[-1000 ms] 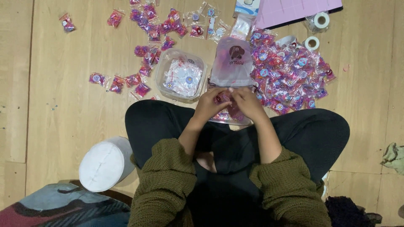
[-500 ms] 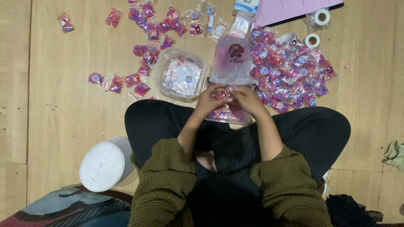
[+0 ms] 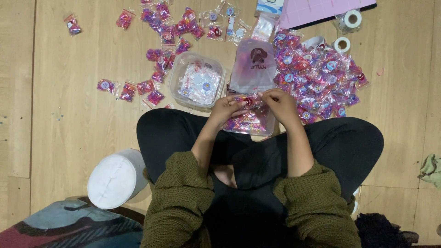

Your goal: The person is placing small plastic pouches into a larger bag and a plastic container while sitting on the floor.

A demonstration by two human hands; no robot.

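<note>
Head view:
Left hand (image 3: 228,108): pinches a small packet (image 3: 248,100) from its left side.
Right hand (image 3: 281,102): pinches the same packet; both hands meet over a clear bag (image 3: 250,123) lying between the knees.
Nearby: plastic tub (image 3: 174,82), packet pile (image 3: 317,78).

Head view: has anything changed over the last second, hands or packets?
Almost nothing. Both hands, left hand and right hand, stay together pinching a small packet above the clear tray of beads. The square container, packet pile and tape rolls kept their places.
</note>
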